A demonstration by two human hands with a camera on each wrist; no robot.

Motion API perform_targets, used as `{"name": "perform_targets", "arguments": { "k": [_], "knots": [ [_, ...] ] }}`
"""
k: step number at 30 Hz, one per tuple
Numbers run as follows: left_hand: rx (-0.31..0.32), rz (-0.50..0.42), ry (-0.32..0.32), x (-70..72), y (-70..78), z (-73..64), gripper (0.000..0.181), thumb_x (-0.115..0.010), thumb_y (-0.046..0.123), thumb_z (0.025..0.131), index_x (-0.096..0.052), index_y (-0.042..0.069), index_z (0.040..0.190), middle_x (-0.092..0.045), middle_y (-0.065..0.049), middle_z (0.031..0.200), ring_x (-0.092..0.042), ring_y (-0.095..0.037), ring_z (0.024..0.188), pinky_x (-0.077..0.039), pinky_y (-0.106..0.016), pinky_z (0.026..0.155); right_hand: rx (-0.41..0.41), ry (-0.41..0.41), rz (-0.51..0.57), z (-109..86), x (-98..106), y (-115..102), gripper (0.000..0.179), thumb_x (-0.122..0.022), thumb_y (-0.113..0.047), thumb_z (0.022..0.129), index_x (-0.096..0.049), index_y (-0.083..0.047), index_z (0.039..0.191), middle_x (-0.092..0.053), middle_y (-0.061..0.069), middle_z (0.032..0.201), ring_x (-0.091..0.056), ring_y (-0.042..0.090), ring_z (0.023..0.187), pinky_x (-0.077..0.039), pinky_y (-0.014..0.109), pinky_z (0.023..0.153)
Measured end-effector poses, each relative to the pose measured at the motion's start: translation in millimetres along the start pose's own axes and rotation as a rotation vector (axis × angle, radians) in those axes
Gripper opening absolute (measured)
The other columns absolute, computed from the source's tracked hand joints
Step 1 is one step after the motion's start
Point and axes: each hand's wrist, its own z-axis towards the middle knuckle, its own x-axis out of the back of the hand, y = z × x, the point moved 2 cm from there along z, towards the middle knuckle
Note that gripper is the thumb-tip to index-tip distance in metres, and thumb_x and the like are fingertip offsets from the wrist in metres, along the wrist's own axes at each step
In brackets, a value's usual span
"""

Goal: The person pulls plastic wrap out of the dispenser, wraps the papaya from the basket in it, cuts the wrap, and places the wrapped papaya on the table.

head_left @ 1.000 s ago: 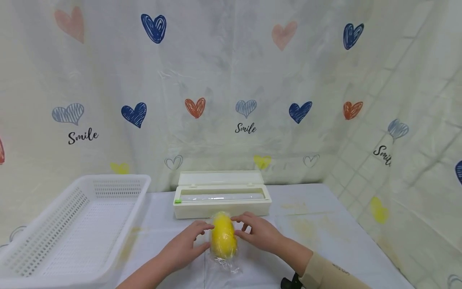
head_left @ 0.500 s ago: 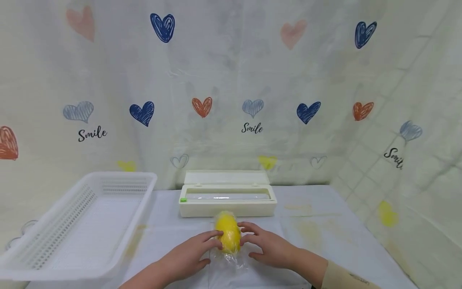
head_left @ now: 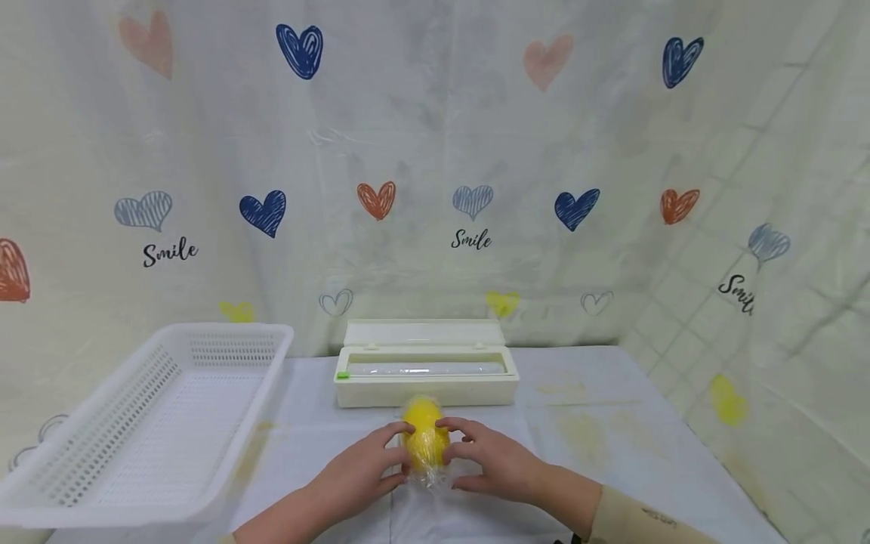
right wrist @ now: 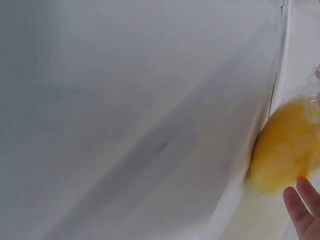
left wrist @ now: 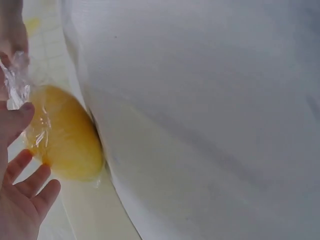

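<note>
A yellow oval fruit (head_left: 423, 438) in clear cling film lies on the white-covered table, its long side pointing away from me. Loose film (left wrist: 17, 82) bunches at its near end. My left hand (head_left: 363, 468) is at its left side; in the left wrist view the fingertips touch the wrapped skin and the thumb lies by the crumpled film. From the right, my right hand (head_left: 499, 461) touches the fruit with loosely bent fingers. In the right wrist view, fingertips (right wrist: 296, 202) meet the fruit's lower side, and the rest of that hand is mostly out of frame.
Just behind the fruit stands a white cling film dispenser (head_left: 427, 393), lid raised, with a film roll (head_left: 427, 369) inside and a green slider (head_left: 343, 375). A white perforated basket (head_left: 268, 393) occupies the left. A curtain with hearts (head_left: 408, 113) hangs behind the table (head_left: 584, 446).
The view shifted slightly. Both hands shifted along the fruit's sides, fingers lifting and settling again; the left hand is now lower against it. The loose film at the near end looks more gathered.
</note>
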Motion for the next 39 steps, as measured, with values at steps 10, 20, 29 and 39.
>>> {"name": "perform_targets", "arguments": {
  "k": [10, 20, 29, 39],
  "knots": [
    [0.132, -0.149, -0.148, 9.8, 1.5, -0.1, 0.01, -0.067, 0.033, 0.095, -0.061, 0.032, 0.088, -0.043, 0.008, 0.147, -0.058, -0.006, 0.107, -0.053, -0.03, 0.088, -0.224, 0.065, 0.321, -2.1, 0, 0, 0.008, -0.067, -0.038, 0.095, -0.066, -0.031, 0.09, -0.059, -0.007, 0.13, -0.058, 0.024, 0.119, -0.048, 0.042, 0.101],
    [0.165, -0.19, -0.114, 8.1, 4.7, 5.9, 0.026, -0.076, 0.036, 0.087, -0.055, 0.031, 0.102, -0.043, 0.004, 0.146, -0.051, -0.019, 0.125, -0.05, -0.038, 0.097, -0.374, 0.108, 0.55, 2.6, 0, 1, 0.013, -0.066, -0.031, 0.096, -0.066, -0.019, 0.091, -0.061, 0.0, 0.127, -0.056, 0.03, 0.121, -0.052, 0.047, 0.094],
    [0.217, -0.099, 0.036, 2.0, 19.8, 19.1, 0.02, -0.08, 0.039, 0.083, -0.066, 0.032, 0.096, -0.049, -0.005, 0.136, -0.054, -0.028, 0.116, -0.053, -0.043, 0.092, -0.441, 0.155, 0.558, 10.8, 0, -5, 0.011, -0.068, -0.024, 0.095, -0.064, -0.018, 0.086, -0.062, 0.004, 0.123, -0.056, 0.033, 0.118, -0.054, 0.047, 0.09],
    [0.368, -0.343, 0.087, 2.6, 23.1, 28.5, 0.016, -0.075, 0.026, 0.086, -0.068, 0.026, 0.071, -0.052, -0.007, 0.132, -0.046, -0.037, 0.121, -0.045, -0.053, 0.097, -0.458, 0.13, 0.63, 8.5, 0, -6, 0.014, -0.066, -0.025, 0.096, -0.066, -0.016, 0.086, -0.061, 0.005, 0.126, -0.055, 0.033, 0.12, -0.054, 0.044, 0.092]
  ]
}}
